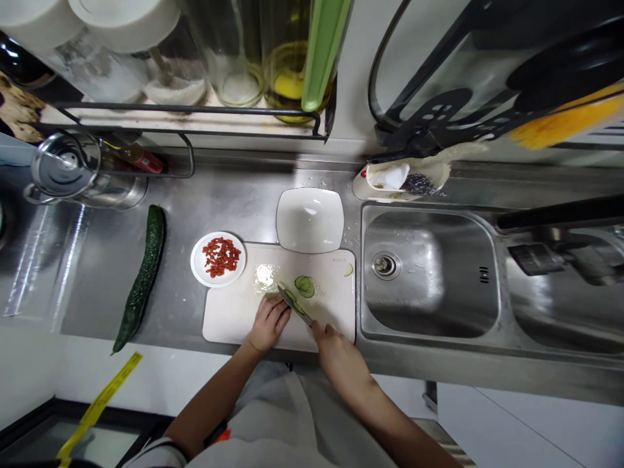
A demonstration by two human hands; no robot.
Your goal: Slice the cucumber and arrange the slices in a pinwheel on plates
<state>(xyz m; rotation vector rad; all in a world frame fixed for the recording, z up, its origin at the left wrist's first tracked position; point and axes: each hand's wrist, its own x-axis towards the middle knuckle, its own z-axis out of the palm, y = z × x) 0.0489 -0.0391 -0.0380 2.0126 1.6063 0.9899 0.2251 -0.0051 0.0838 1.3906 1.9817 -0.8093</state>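
On a white cutting board (229, 318), my right hand (341, 357) grips the handle of a kitchen knife (303, 314), its blade slanting up and left. Just left of the blade, the curled fingers of my left hand (270, 318) press on a cucumber piece that they mostly hide. Thin cucumber slices (291, 296) lie along the blade's right side. A small overlapping group of cut slices (305, 286) rests a little farther right on the board. One more slice (349, 270) is near the board's right edge.
A white plate of red dried berries (221, 257) overlaps the board's upper left corner. Behind the board stands a white square bowl (310, 218). A whole cucumber (143, 273) lies at left, and a steel sink (431, 276) is at right. Jars line a rack (195, 110) above.
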